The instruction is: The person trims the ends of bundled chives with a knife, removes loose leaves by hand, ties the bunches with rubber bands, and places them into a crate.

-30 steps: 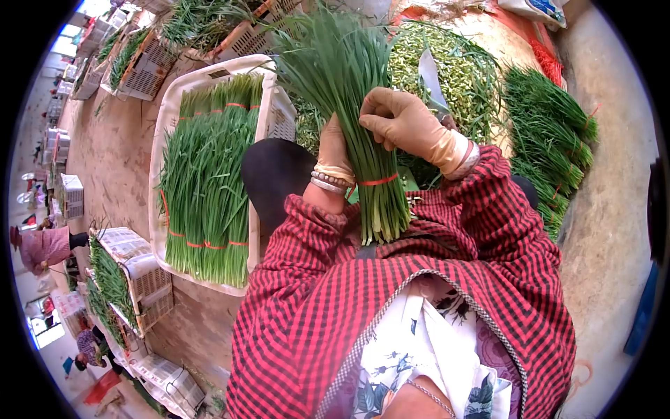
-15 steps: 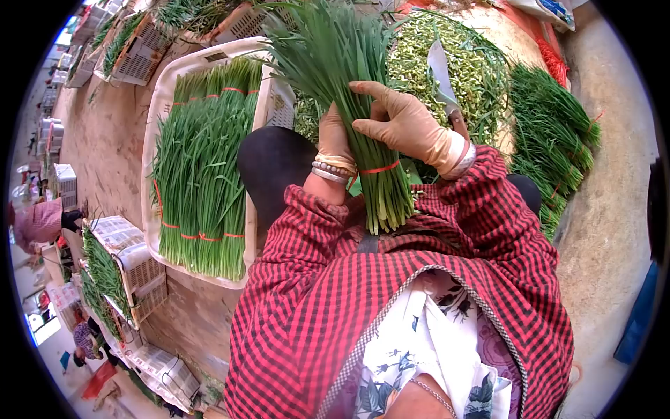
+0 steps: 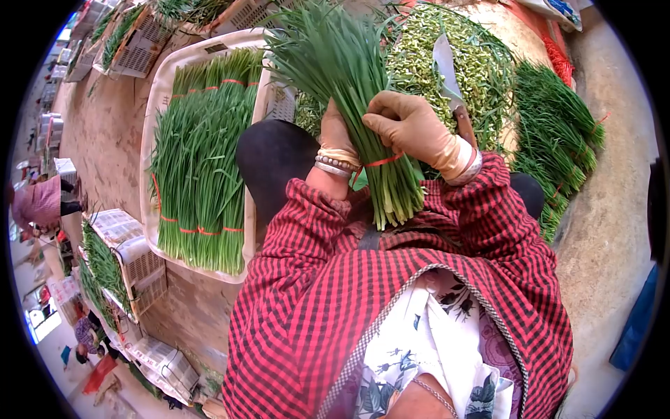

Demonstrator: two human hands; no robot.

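Near twelve o'clock in the view, a bunch of long green leaves (image 3: 349,87) slants above the wearer's lap, leaf tips toward eleven o'clock and pale stems toward five. A red band (image 3: 384,160) circles its lower part. The left hand (image 3: 336,133), thinly gloved, curls around the bunch from its nine o'clock side. The gloved right hand (image 3: 415,133) is at its three o'clock side, fingers bent, thumb and forefinger drawn close; whether they pinch a leaf, I cannot tell.

From the bunch, at nine o'clock, a pale crate (image 3: 149,202) holds rows of banded greens (image 3: 202,167), beyond a dark-clad knee (image 3: 276,160). At one to two o'clock, a knife (image 3: 447,70) lies on a heap of chopped stems (image 3: 412,56), handle toward five. More bunches (image 3: 551,133) lie at three o'clock. Another crate (image 3: 146,279) is at eight, and a person in pink (image 3: 42,202) is farther off between eight and nine.
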